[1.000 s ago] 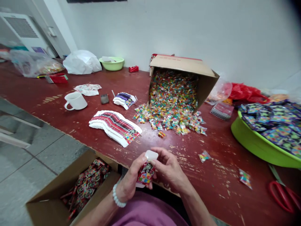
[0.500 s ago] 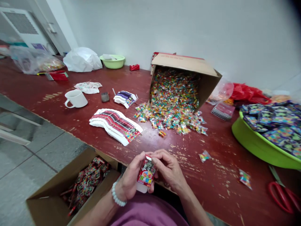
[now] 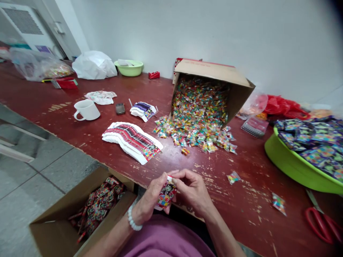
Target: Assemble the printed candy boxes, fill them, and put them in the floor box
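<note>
A small red printed candy box [image 3: 166, 194] is held low, at the table's front edge. My left hand [image 3: 150, 200], with a pale bead bracelet on its wrist, wraps round the box from the left. Thumb and fingers of my right hand [image 3: 193, 191] pinch the box's white top flap. Beyond my hands, a fanned stack of flat red-and-white boxes [image 3: 132, 142] lies on the table. Small clear packets of colourful candy [image 3: 198, 134] spill out of a tipped cardboard carton [image 3: 241, 94]. Below on the left, an open carton [image 3: 53, 228] holds many finished-looking red boxes [image 3: 100, 203].
A green basin [image 3: 292, 171] of dark printed packets stands at right, with red-handled scissors [image 3: 321, 225] in front. Two loose candy packets lie nearby. A white mug [image 3: 87, 110], a small purple stack [image 3: 144, 111] and a cloth [image 3: 100, 97] sit at left.
The candy box has tilted in my left hand, and its lower white flap is now mostly out of sight. My right fingers stay at its top flap.
</note>
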Demonstrator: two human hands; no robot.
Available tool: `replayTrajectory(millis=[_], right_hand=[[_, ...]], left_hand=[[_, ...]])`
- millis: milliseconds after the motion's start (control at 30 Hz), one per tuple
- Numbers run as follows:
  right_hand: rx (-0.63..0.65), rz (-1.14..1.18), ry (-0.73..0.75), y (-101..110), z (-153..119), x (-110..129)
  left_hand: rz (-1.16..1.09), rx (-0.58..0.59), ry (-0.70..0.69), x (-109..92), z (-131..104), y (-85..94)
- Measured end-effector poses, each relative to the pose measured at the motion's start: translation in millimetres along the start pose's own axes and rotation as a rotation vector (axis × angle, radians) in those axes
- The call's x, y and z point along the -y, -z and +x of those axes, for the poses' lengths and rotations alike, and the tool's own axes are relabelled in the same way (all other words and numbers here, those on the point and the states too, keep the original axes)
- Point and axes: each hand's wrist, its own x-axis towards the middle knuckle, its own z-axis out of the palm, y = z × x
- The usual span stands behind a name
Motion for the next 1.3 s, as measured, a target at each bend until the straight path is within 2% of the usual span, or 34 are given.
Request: replayTrajectory(millis=[100, 200, 267, 367, 433, 667, 733, 833, 967, 1033, 1133, 1200, 1300], right_hand=[[0.052, -0.208, 0.186, 2.8, -3.1, 3.1], [0.016, -0.352, 0.31, 4.3, -3.9, 2.3], [-0.034, -0.346, 0.298, 4.3, -2.9, 0.3], [-0.047, -0.245, 0.166, 3.9, -0.8, -0.7], [-0.051, -0.264, 0.128, 4.4, 0.3, 1.0], [0.023, -0.671, 0.33, 16.3, 2.8, 15.7], [0.077, -0.657, 0.32, 16.6, 2.3, 18.2], [0.1, -0.49, 0.254, 6.4, -1.5, 12.5], [-0.019, -0.308, 0.265, -12.0, -5.7, -9.7], [-0.012, -0.324, 0.254, -9.4, -0.2, -18.5], [-0.041, -0.457, 0.197, 15.1, 25.1, -23.4], [-0.263, -0.642, 0.176, 37.3, 50.9, -25.0], [-0.42, -0.734, 0.118, 61.5, 88.5, -32.3]], left_hand=[[-0.085, -0.013, 0.054, 2.2, 1.0, 0.0], [-0.076, -0.035, 0.081, 3.3, 2.0, -2.9], [-0.004, -0.039, 0.048, 1.5, 2.4, -4.4], [0.131, -0.024, -0.031, -3.7, 2.9, -2.6], [0.188, -0.006, -0.047, -5.8, 3.2, 1.0], [0.178, 0.032, 0.074, 1.2, 2.5, 5.6], [0.152, 0.028, 0.079, 2.6, 2.9, 3.2], [0.054, -0.012, 0.064, 2.5, 5.4, -0.9], [-0.086, -0.105, 0.052, -0.8, 8.4, -3.5], [-0.11, -0.09, 0.018, -3.6, 8.7, -2.0], [-0.171, -0.052, -0.012, -8.5, 8.1, 4.1], [-0.18, -0.067, -0.016, -10.9, 7.4, 9.8], [-0.092, -0.095, -0.019, -12.0, 5.7, 19.1]])
